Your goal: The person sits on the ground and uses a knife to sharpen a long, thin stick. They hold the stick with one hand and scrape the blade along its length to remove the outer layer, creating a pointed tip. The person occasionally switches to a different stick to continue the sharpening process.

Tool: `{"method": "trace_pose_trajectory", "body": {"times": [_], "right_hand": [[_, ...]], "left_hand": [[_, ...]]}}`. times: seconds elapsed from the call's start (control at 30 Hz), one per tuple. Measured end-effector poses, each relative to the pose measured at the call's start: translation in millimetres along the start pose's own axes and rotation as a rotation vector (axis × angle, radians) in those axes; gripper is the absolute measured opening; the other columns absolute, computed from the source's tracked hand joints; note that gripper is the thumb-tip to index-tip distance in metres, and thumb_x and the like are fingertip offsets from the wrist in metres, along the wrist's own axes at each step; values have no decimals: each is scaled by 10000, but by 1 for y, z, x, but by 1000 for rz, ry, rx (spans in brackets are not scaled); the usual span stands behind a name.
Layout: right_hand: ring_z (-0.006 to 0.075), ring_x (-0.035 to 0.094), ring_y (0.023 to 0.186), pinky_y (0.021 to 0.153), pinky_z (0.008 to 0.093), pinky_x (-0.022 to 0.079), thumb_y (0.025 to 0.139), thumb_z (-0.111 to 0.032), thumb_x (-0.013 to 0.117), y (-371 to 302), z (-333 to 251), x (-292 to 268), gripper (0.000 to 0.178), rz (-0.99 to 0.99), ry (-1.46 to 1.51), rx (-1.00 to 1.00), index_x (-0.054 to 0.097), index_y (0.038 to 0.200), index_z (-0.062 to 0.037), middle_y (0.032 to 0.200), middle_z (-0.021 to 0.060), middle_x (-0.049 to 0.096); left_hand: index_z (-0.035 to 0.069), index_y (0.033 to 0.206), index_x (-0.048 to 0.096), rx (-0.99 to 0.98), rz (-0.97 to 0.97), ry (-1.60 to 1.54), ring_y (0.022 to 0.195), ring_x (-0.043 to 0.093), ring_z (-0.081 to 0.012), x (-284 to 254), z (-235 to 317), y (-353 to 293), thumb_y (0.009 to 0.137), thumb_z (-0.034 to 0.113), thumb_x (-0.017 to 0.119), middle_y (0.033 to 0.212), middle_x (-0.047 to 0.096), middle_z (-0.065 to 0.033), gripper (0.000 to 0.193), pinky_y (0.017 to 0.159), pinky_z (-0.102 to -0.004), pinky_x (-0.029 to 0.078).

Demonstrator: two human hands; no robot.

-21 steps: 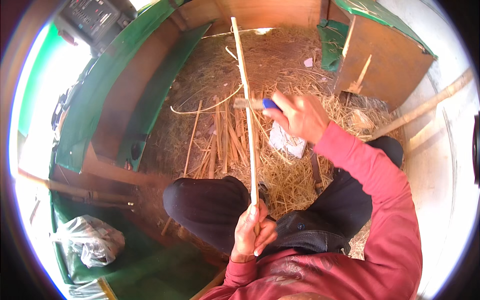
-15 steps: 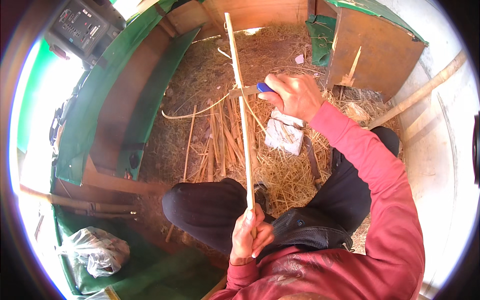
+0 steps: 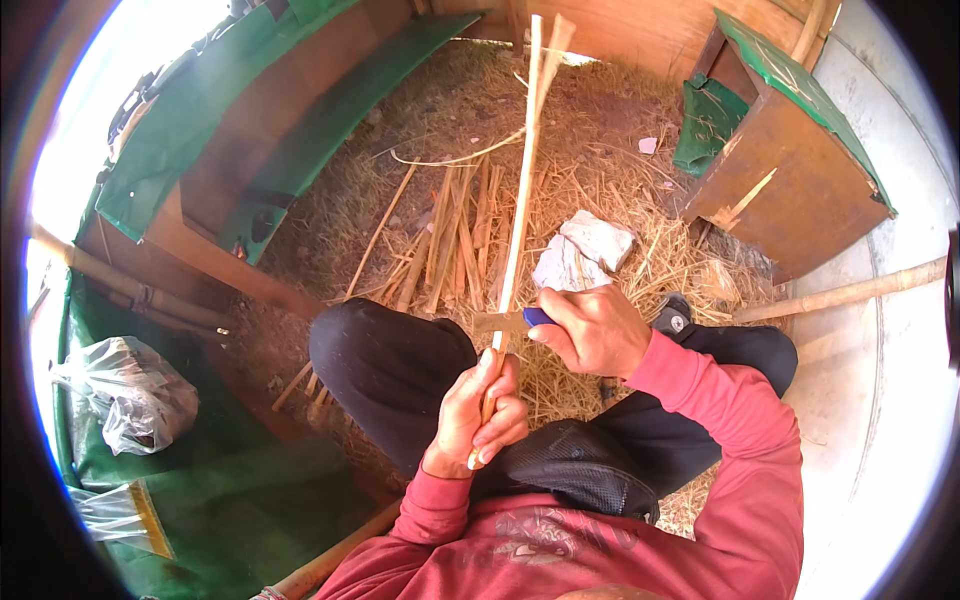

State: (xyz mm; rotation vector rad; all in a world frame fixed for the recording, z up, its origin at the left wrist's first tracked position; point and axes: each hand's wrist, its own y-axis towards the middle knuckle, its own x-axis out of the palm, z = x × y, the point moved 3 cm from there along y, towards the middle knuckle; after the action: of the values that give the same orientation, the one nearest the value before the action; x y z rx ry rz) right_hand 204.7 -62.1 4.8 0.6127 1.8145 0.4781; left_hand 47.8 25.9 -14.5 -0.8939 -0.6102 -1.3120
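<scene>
My left hand (image 3: pixel 476 412) is closed around the lower end of a long, pale wooden strip (image 3: pixel 521 215), which points up and away from me. In my right hand (image 3: pixel 596 332) is a knife (image 3: pixel 537 317) with a blue handle. Its flat blade lies across the strip just above my left hand. Near the strip's far end a wider, blurred length of wood stands beside it; I cannot tell whether it is split from the strip. A thin curled shaving (image 3: pixel 455 161) hangs out to the left.
Several split sticks (image 3: pixel 450 240) lie on the straw-strewn ground beyond my knees. White stone-like blocks (image 3: pixel 583 250) sit right of them. A brown wooden box (image 3: pixel 790 190) stands at the right, a green-covered bench (image 3: pixel 340 130) at the left. A plastic bag (image 3: pixel 135 395) rests on green sheeting.
My right hand has drawn the knife down along the strip, from its upper part to just above my left hand. The view has shifted, and the strip's far end now looks doubled.
</scene>
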Motion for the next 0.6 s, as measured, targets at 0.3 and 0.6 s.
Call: {"method": "trace_pose_trajectory", "body": {"times": [0.3,0.6], "right_hand": [[320,596,451,392,443,436,1024,-420,372,40,131,-80,439,339,-492,648,588,901,-59,519,151,567],[305,589,460,411,406,436,951,-375,556,10,-9,-14,329,-105,104,-7,549,886,-52,560,126,579]], "left_hand": [[101,811,408,16,-12,171,282,276,-87,5,-23,-19,1026,452,332,417,333,-3,419,300,-228,224],[76,880,403,142,163,317,293,264,-99,1,8,-1,989,394,308,412,350,-24,350,304,-237,243]]}}
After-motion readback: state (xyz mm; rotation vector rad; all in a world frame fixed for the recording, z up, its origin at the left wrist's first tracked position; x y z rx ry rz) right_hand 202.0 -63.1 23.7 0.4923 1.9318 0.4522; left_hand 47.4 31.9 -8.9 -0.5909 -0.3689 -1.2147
